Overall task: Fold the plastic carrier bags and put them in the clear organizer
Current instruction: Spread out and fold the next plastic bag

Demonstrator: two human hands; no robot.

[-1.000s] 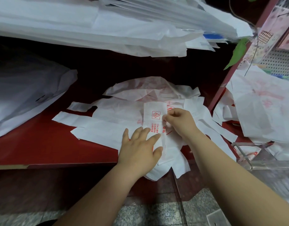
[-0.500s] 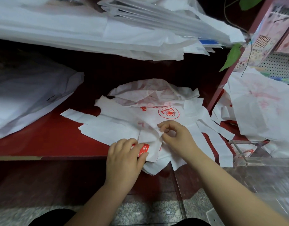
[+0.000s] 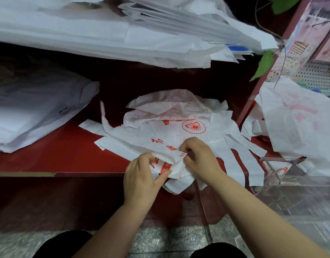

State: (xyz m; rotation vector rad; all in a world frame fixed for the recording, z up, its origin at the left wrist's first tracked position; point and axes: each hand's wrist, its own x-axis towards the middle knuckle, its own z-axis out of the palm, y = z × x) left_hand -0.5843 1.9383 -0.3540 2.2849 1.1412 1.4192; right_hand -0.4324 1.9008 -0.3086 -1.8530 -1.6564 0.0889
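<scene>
Here your left hand (image 3: 140,175) and right hand (image 3: 201,159) pinch a white red-printed plastic carrier bag (image 3: 176,165) (lettering unreadable) amid loose white bags (image 3: 166,107).

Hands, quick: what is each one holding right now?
Left hand: thumb and fingers pinch the folded bag at its near end.
Right hand: fingers pinch the folded bag at its far end.

Left hand (image 3: 140,175) and right hand (image 3: 201,159) bare, forearms (image 3: 112,226) bare, black trousers (image 3: 63,244) over both knees
</scene>
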